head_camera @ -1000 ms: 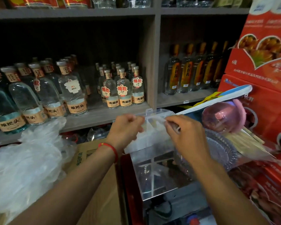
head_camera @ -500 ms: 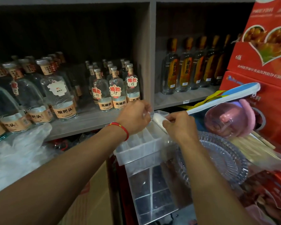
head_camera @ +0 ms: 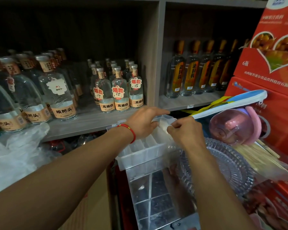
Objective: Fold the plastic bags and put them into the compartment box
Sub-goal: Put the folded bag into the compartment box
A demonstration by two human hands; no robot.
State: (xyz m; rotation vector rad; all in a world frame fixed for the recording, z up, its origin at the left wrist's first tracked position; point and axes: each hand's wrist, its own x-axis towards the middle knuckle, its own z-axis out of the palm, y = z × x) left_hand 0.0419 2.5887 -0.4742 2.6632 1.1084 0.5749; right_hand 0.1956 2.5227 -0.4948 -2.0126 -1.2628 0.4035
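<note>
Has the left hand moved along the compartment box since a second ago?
Yes. The left hand has moved from the near left corner of the compartment box to its far end.

A grey wooden shelf point(head_camera: 83, 125) runs from nine to one o'clock. Clear liquor bottles point(head_camera: 56, 95) stand on it in rows at ten and eleven, and tall orange-labelled bottles point(head_camera: 189, 70) at one.

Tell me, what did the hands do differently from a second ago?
Both hands carried the small folded white plastic bag to the far end of the clear plastic compartment box. The right hand still pinches it; the left hand now rests on the box's far rim. The box and the heap of loose plastic bags stayed put.
</note>
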